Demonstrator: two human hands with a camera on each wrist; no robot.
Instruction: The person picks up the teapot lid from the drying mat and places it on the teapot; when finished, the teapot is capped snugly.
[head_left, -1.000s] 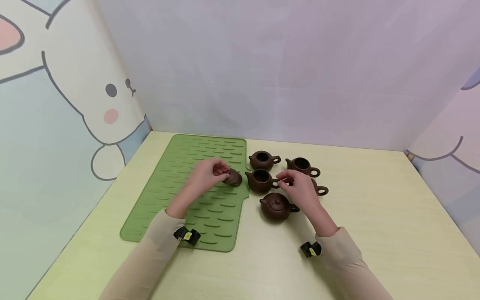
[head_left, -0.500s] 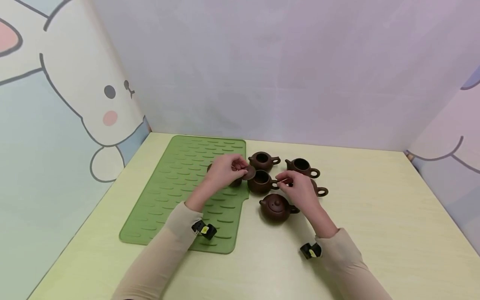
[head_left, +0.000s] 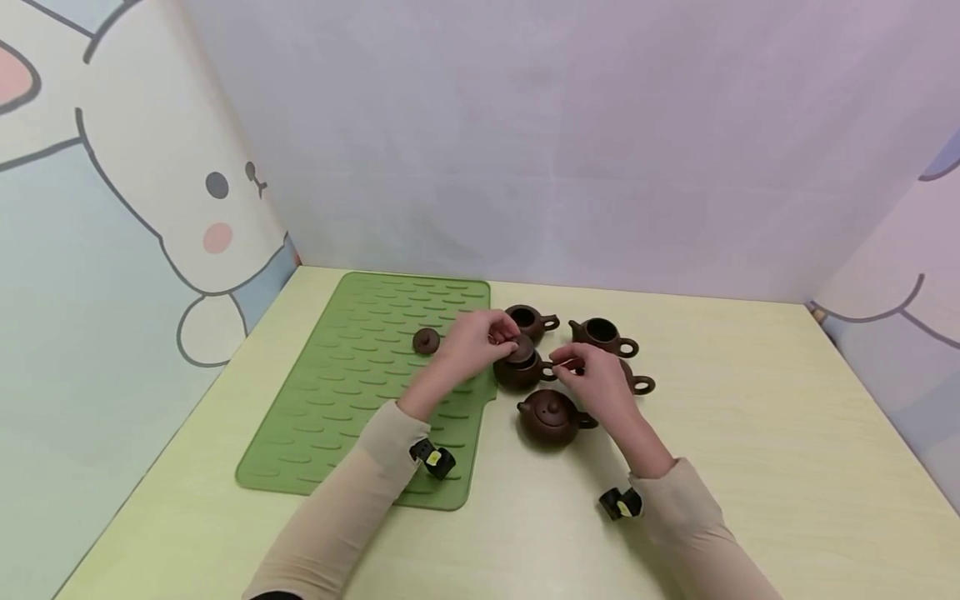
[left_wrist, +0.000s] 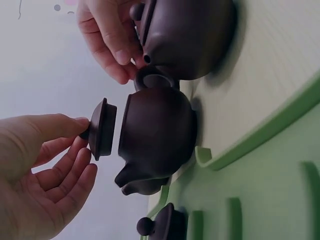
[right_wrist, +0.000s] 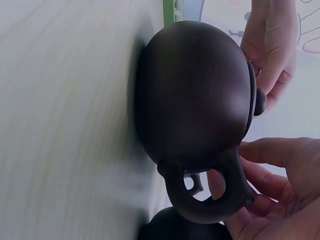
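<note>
Currently pinching lid (left_wrist: 103,130) in left hand (head_left: 471,343) above middle teapot (left_wrist: 157,130), seemingly its handle (left_wrist: 140,81) in right hand (head_left: 600,379), with front pot (head_left: 547,429) lidded, leftward lid (head_left: 426,341) unplaced.

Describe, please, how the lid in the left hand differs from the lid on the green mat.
The held lid is pinched by its knob in the left hand, while the mat lid is untouched. The held lid hangs just above an open teapot, not seated; the mat lid lies knob up on the green mat. Both are round, dark brown and topped with a small rounded knob.
</note>
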